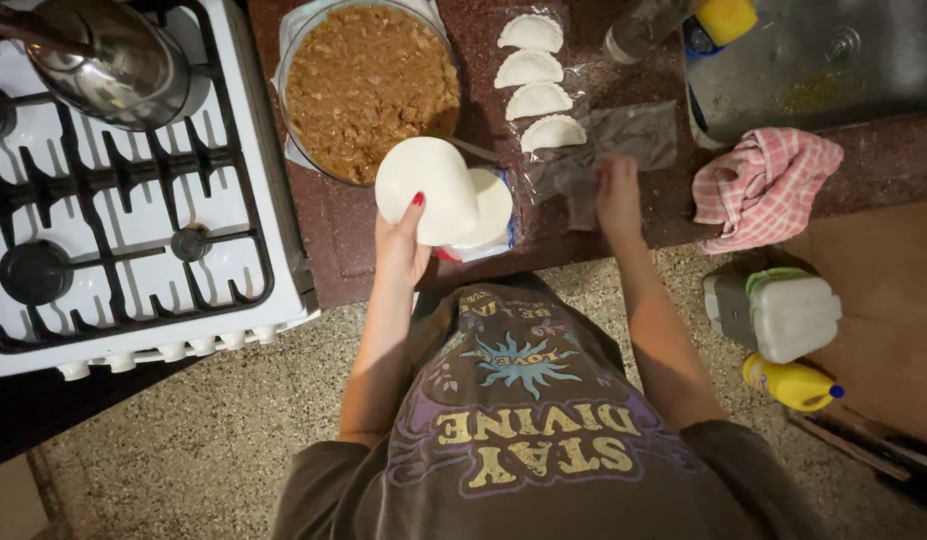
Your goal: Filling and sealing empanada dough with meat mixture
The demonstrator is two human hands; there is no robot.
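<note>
My left hand (401,243) holds up a round white dough disc (425,189), thumb on its face, above a stack of more discs (493,208) on the dark red counter. My right hand (618,197) rests on a sheet of clear plastic film (623,140) to the right of the stack; it is blurred and I cannot tell whether it grips the film. On the film lie several folded half-moon pastries (535,82) in a column. A glass bowl of brown minced filling (371,85) stands just behind the disc.
A white gas stove (133,200) with a steel pot (113,60) is at left. A steel sink (823,60) is at back right, with a pink checked cloth (768,185) on its edge. White and yellow containers (783,330) stand on the speckled floor at right.
</note>
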